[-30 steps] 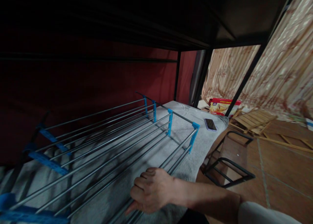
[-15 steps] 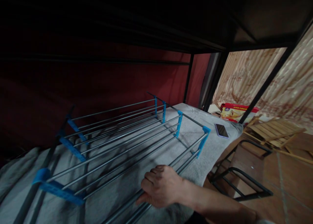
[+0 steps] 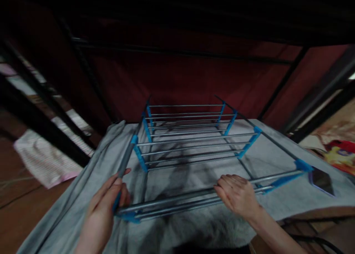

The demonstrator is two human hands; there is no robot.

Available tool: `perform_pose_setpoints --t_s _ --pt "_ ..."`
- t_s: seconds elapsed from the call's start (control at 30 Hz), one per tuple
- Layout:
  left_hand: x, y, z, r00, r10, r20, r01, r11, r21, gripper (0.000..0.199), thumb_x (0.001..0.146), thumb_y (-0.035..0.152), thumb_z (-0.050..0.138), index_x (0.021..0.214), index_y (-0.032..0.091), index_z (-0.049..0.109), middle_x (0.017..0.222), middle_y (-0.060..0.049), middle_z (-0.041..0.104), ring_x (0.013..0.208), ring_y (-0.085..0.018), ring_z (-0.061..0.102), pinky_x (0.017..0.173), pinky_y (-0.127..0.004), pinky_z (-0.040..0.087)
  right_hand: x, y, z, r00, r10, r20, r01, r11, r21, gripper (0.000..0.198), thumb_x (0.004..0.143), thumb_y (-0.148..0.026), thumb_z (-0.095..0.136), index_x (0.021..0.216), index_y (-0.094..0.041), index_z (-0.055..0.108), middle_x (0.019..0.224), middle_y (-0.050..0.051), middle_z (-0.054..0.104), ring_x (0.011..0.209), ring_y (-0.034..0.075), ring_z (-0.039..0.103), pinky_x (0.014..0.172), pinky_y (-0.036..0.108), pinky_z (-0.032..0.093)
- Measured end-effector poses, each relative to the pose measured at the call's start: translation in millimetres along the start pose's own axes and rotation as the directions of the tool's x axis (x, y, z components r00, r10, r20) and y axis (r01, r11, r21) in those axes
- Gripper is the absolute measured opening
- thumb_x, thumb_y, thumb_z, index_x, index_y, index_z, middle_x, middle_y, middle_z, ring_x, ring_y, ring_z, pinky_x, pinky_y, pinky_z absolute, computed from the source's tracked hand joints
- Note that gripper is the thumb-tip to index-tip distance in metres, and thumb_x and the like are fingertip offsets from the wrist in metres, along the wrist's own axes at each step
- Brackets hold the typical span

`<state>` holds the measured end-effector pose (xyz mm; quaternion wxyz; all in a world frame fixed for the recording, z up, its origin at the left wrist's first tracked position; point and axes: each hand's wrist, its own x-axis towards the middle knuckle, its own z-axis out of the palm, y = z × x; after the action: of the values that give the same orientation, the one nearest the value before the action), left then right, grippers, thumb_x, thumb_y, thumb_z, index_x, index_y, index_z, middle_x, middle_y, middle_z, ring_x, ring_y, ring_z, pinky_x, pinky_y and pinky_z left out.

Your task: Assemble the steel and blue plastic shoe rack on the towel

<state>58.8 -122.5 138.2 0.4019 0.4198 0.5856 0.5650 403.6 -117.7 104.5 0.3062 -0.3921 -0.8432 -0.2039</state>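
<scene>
A shoe rack (image 3: pixel 194 148) of grey metal tubes lies on the cloth-covered bed, its blue plastic brackets (image 3: pixel 251 141) joining several rows of tubes to two side poles. My left hand (image 3: pixel 107 202) is at the near left corner, its fingers closed around the left side pole beside a blue bracket, which it partly hides. Right of the middle, my right hand (image 3: pixel 237 193) is wrapped over the nearest tubes from above. The undersides of those tubes are hidden by its fingers.
A grey blanket (image 3: pixel 91 213) covers the bed. The phone (image 3: pixel 321 180) lies near its right edge. Dark frame bars (image 3: pixel 41 124) and a low dark overhead surface surround the space. On the left floor is a striped cloth (image 3: pixel 50 154); at the right, a red and yellow box (image 3: pixel 342 154).
My view has swung left, so the rack now faces me squarely. My left hand has come into view at the rack's left pole. My right hand stays on the front tubes.
</scene>
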Motion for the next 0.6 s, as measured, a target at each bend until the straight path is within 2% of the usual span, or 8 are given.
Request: perform_pose_setpoints --t_s 0.17,0.3,0.47,0.6 --pt "-5 3 5 1.000 -0.003 0.014 0.004 0.994 -0.107 0.048 0.085 0.049 0.060 0.117 0.013 0.061 0.044 0.008 0.041 0.041 -0.013 0.039 0.044 -0.026 0.030 -12 8 7 0.998 -0.058 -0.004 0.058 0.998 -0.039 0.032 0.104 -0.022 0.044 0.077 -0.017 0.061 0.069 0.002 0.066 0.063 0.014 0.057 0.067 0.029 0.038" --pt "-8 4 5 1.000 0.004 0.023 -0.001 0.995 -0.103 0.047 0.088 0.050 0.059 0.116 0.012 0.062 0.049 0.006 0.047 0.047 -0.014 0.046 0.050 -0.027 0.036 -16 13 7 0.994 -0.103 -0.019 0.101 0.990 -0.095 0.036 0.105 -0.028 0.044 0.077 -0.017 0.063 0.072 0.004 0.070 0.062 0.014 0.059 0.068 0.029 0.041" --pt "-7 -5 -1 0.999 0.025 0.036 -0.019 0.987 -0.159 0.039 0.088 0.048 0.061 0.107 0.013 0.066 0.058 0.003 0.052 0.056 -0.014 0.050 0.056 -0.027 0.036 -9 18 -2 0.996 -0.085 -0.018 0.081 0.982 -0.173 0.043 0.105 -0.031 0.041 0.073 -0.018 0.064 0.064 0.003 0.066 0.058 0.013 0.058 0.060 0.029 0.036" --pt "-6 -6 -2 0.999 0.010 0.036 -0.003 0.982 -0.187 0.036 0.087 0.048 0.063 0.101 0.015 0.067 0.066 0.000 0.057 0.061 -0.015 0.052 0.057 -0.027 0.037 -3 19 -1 0.998 -0.056 -0.015 0.051 0.975 -0.215 0.044 0.105 -0.030 0.041 0.068 -0.018 0.061 0.056 0.001 0.060 0.053 0.013 0.054 0.056 0.029 0.031"
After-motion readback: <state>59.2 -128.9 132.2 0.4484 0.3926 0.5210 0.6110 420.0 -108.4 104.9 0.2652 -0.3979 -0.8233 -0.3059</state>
